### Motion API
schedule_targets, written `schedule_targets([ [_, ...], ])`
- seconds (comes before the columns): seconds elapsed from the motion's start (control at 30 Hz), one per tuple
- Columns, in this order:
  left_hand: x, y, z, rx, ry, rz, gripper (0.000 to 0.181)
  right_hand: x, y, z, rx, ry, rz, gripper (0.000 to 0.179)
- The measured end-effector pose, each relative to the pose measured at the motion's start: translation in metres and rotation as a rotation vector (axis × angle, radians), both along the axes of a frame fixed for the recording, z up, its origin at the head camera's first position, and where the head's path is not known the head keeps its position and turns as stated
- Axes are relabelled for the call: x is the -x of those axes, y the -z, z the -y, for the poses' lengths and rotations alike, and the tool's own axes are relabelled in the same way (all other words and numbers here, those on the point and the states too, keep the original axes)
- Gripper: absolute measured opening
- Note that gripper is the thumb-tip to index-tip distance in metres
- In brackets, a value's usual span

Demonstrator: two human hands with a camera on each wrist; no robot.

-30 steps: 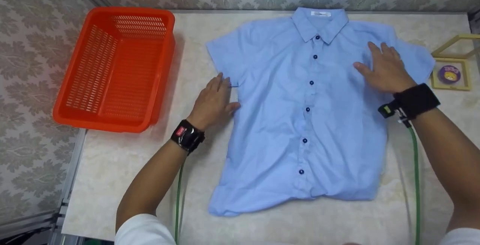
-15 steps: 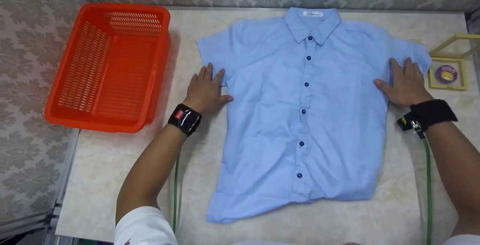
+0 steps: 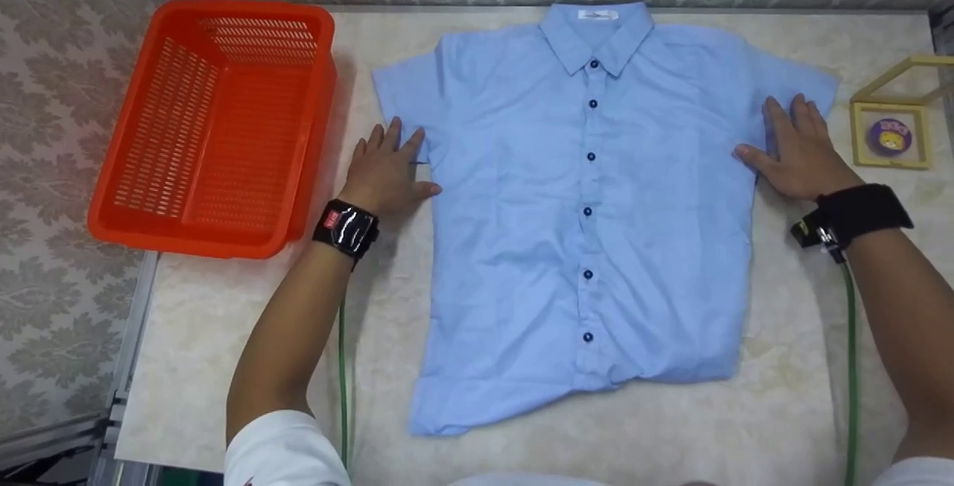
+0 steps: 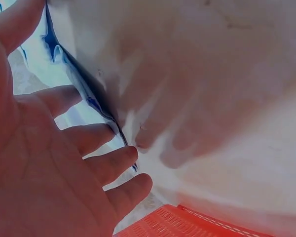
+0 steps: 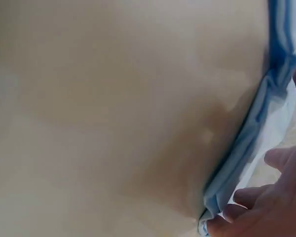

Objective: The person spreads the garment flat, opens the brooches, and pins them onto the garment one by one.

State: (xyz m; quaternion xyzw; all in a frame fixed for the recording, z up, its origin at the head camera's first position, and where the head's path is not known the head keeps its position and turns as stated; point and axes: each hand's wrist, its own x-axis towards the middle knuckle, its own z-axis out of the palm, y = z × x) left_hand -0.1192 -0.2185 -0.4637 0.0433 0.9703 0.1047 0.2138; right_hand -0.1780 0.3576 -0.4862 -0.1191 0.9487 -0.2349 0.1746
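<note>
1. Two hands flank a blue shirt (image 3: pixel 514 210) lying front up in the middle of the frame; it has slid left since half a second ago, and the left hand (image 3: pixel 384 173) has moved with it.
2. The right sleeve (image 3: pixel 794 83), which met the small yellow frame (image 3: pixel 891 161) at far right before, now lies apart from it.
3. The left hand's grip is relaxed, fingers spread and straight at the sleeve and side edge, clasping nothing.
4. The right hand's (image 3: pixel 797 154) grip is likewise loose, fingers spread against the shirt's opposite edge.
5. The collar (image 3: pixel 566 42) reaches the bench's (image 3: pixel 179 367) far edge, top centre.
6. A narrow strip of bench separates the left sleeve (image 3: pixel 410 91) from the red basket (image 3: pixel 317 136), upper left.
7. More bench shows below the slanting hem (image 3: pixel 484 415), lower centre, and at lower left.
</note>
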Motion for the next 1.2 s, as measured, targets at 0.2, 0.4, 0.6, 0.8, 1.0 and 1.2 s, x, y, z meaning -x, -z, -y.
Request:
schedule_targets([
  [0.2,-0.001,-0.006,-0.011,-0.018,-0.018,-0.005,0.089,-0.048,-0.009,0.009,0.05,0.103,-0.053,0.088],
  [0.4,0.005,-0.007,-0.061,-0.018,0.041,-0.116,0.085,-0.107,-0.016,0.009,0.075,0.182,0.1,0.088],
  [0.6,0.016,-0.009,-0.124,-0.026,0.181,-0.127,0.083,-0.146,-0.027,0.014,0.169,0.165,0.269,0.076],
  [0.8,0.03,-0.009,-0.18,-0.044,0.325,-0.125,0.082,-0.166,-0.027,0.017,0.26,0.204,0.487,0.08],
  [1.0,0.044,-0.003,-0.222,-0.026,0.467,-0.107,0.077,-0.178,-0.022,0.011,0.458,0.19,0.666,0.075],
  [1.2,0.051,0.005,-0.238,0.027,0.431,-0.079,0.078,-0.184,-0.016,0.011,0.604,0.077,0.826,0.072],
])
